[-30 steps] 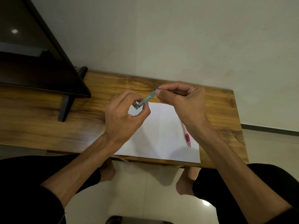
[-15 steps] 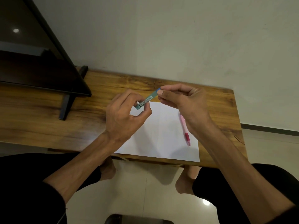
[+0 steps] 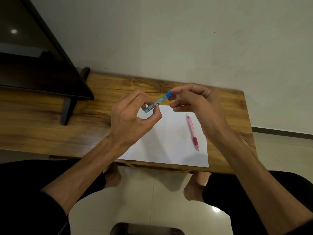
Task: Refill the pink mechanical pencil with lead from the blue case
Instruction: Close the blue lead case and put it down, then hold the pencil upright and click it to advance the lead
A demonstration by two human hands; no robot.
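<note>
The blue lead case, a slim clear-blue stick with a label and a solid blue cap at its upper right end, is held above the table. My left hand pinches its lower end between thumb and fingers. My right hand has its fingertips at the blue cap, and its fingers are parted; whether it grips the cap is unclear. The pink mechanical pencil lies untouched on the white sheet of paper, tip toward me, just below my right hand.
The wooden table stands against a pale wall. A dark monitor on a black stand fills the far left. My knees and bare feet show below the table's front edge, with a dark stool top at the bottom.
My right hand has shifted right and its fingers have loosened, uncovering the blue cap and the whole pencil. The left hand and the case have stayed put.
</note>
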